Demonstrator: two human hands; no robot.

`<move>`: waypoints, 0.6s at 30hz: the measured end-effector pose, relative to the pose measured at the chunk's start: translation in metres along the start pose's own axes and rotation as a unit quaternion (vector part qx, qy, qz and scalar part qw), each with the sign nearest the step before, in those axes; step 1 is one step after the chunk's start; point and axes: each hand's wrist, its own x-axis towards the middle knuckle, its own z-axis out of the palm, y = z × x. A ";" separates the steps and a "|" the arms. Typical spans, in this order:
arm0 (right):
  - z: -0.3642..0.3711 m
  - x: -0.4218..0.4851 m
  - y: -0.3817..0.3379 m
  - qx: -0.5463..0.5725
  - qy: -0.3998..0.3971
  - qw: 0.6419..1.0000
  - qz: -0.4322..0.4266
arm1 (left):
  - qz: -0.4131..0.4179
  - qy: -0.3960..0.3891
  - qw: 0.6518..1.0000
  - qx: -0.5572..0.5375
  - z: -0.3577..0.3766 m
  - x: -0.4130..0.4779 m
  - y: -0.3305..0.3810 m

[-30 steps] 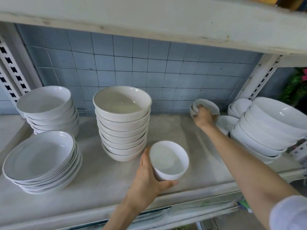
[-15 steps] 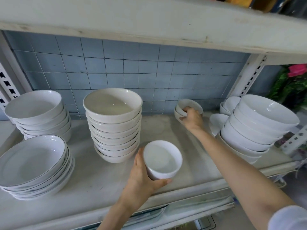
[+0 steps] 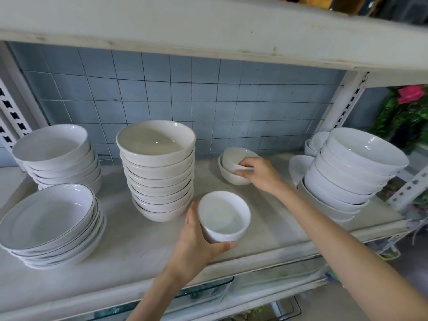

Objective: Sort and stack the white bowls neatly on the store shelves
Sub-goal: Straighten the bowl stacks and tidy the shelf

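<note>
Head view looks down onto a white shelf (image 3: 139,246) backed by blue-grey tiles (image 3: 208,100). The left hand (image 3: 196,239) grips a small white bowl (image 3: 224,216) near the shelf's front edge. Its thumb curls under the near side, and its fingers wrap the far wall, mostly hidden behind the bowl. Whether the bowl's base touches the shelf cannot be told.

Farther back, the right hand (image 3: 259,173) pinches the rim of a tilted small bowl (image 3: 236,158), which sits inside a second small bowl (image 3: 231,179). The curled fingers cover that side of the rim, so their tips are hard to make out.

A tall stack of cream bowls (image 3: 159,172) stands just left of both hands. On the left are a back stack of white bowls (image 3: 60,156) and a front stack of shallow bowls (image 3: 51,223), whose near edge blurs toward the frame border.

On the right, a leaning stack of large bowls (image 3: 352,172) hides most of a few smaller bowls (image 3: 317,141) behind it. Their number is unclear.

An upper shelf (image 3: 208,31) cuts off the top of the scene. A glass dish (image 3: 208,290) shows only partly below the shelf edge. Pink flowers (image 3: 412,93) are blurred at far right.
</note>
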 end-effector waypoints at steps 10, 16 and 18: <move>-0.005 -0.002 0.000 0.036 0.058 0.997 -0.027 | -0.001 -0.009 1.000 -0.006 -0.001 0.000 -0.003; -0.015 0.000 -0.007 0.084 0.104 0.989 -0.061 | 0.001 0.002 1.000 0.006 0.000 0.001 -0.001; -0.021 -0.001 -0.014 0.084 0.114 0.986 -0.087 | 0.002 0.002 1.000 0.008 0.000 0.000 0.001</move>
